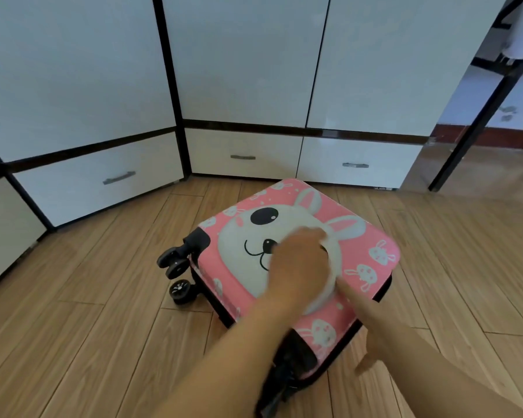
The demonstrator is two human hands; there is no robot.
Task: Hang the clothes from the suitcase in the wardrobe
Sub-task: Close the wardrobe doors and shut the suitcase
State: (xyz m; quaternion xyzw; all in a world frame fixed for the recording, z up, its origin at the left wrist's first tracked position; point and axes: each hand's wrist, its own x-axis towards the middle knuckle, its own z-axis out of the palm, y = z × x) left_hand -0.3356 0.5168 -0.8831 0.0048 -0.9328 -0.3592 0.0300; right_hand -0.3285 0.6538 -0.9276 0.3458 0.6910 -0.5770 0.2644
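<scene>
At frame centre the left hand point(299, 263) lies knuckles-up with curled fingers on the rabbit-face lid of the pink suitcase point(372, 251); whether it grasps anything I cannot tell. The right hand point(375, 345), lower right, touches the case's near edge, its grasp hidden. The closed suitcase lies flat on wood-plank flooring point(88, 327), before the shut white wardrobe point(245, 61) filling the upper frame.

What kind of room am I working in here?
Probably a bedroom: white wardrobe doors with drawers below, a wood floor, and a closed pink suitcase lying flat on it.
</scene>
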